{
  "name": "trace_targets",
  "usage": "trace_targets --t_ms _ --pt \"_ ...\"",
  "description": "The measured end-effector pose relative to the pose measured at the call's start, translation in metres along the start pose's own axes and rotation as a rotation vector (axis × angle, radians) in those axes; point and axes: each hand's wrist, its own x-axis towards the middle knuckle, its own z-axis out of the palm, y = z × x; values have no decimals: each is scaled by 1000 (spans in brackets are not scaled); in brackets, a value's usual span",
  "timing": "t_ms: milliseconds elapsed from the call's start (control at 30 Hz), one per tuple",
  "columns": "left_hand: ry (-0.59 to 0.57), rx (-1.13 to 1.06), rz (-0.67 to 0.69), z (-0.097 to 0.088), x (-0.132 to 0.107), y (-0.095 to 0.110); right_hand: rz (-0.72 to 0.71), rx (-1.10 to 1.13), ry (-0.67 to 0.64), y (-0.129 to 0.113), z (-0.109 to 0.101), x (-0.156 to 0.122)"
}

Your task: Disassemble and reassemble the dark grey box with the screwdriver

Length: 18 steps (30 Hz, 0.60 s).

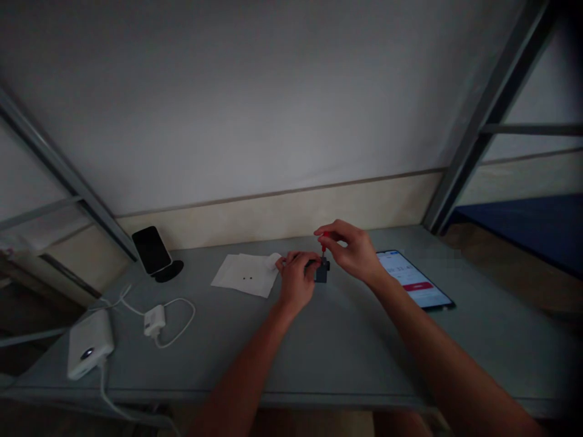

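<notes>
My right hand point(350, 247) pinches a red-handled screwdriver point(324, 241), held upright with its tip down on a small dark block-shaped device point(321, 273). Fingers of my left hand point(298, 276) are closed against the left side of that device, steadying it on the table. What kind of device it is, I cannot make out, since the fingers cover part of it. Just left of my left hand lies a sheet of white paper point(237, 270), with two tiny dark pieces point(247, 278) on it that look like screws.
A tablet point(421, 288) with a lit screen lies under my right forearm. At the left, a phone-like black screen point(152, 249) leans on a stand with a round base point(169, 271). A white power bank point(90, 343), a charger point(154, 320) and cables occupy the grey table's point(218, 364) left side.
</notes>
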Motion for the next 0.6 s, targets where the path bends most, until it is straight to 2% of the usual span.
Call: trace_targets --t_ms 100,233,433,600 --pt "3 -5 4 -1 0 1 -36 -38 13 -1 0 0" --pt "2 -11 6 -1 -1 1 -64 -42 -76 -4 -2 1" --pt "15 -33 27 1 0 -1 -38 -62 1 0 1 0" --pt "26 -29 30 2 0 -3 -22 -11 -24 4 2 -1"
